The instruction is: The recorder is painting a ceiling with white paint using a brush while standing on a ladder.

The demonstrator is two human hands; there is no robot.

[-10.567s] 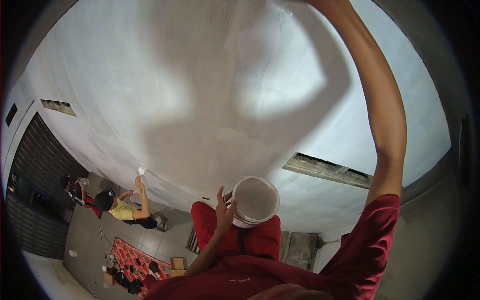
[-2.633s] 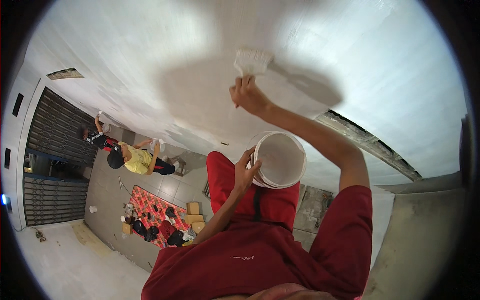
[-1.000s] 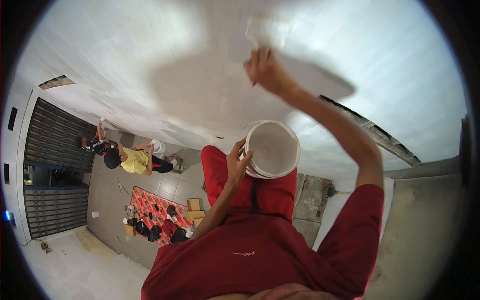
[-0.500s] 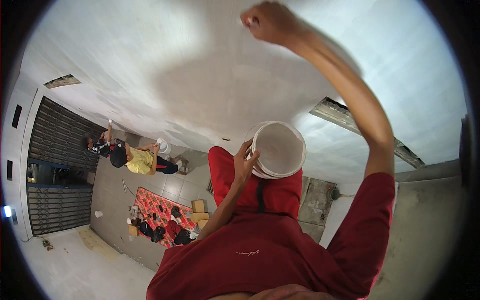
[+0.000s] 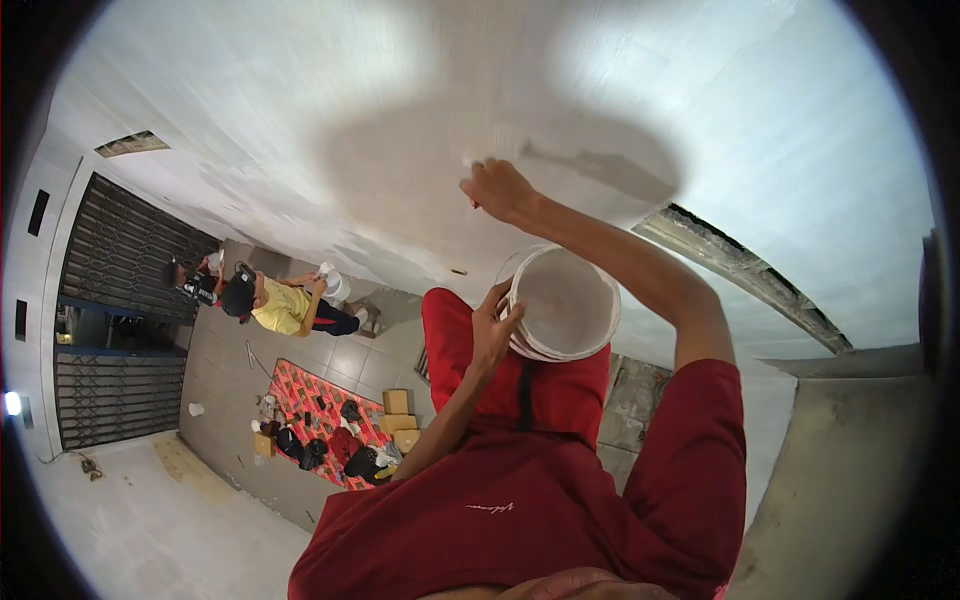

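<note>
Head view: the left hand [image 5: 494, 326] grips the bucket [image 5: 570, 288], best kept level; the right hand [image 5: 499, 190] is clenched, contents unclear.

Wall, upper centre and upper left: I see bare, broad wall [image 5: 250, 110] around the right hand [image 5: 499, 190], with room to slide left or upward.
Wall opening, right of frame: a long, rough-edged opening [image 5: 745, 276] breaks the smooth surface beyond the right forearm [image 5: 620, 252].
Bucket, centre: the bucket [image 5: 540, 351] stands in the way below the right hand; its mouth faces up, open to reach into, though the forearm passes close by the upper right rim.
Bucket's left side: blocked by the left hand [image 5: 490, 325].
Below bucket: red trouser legs [image 5: 452, 340] fill the space.
</note>
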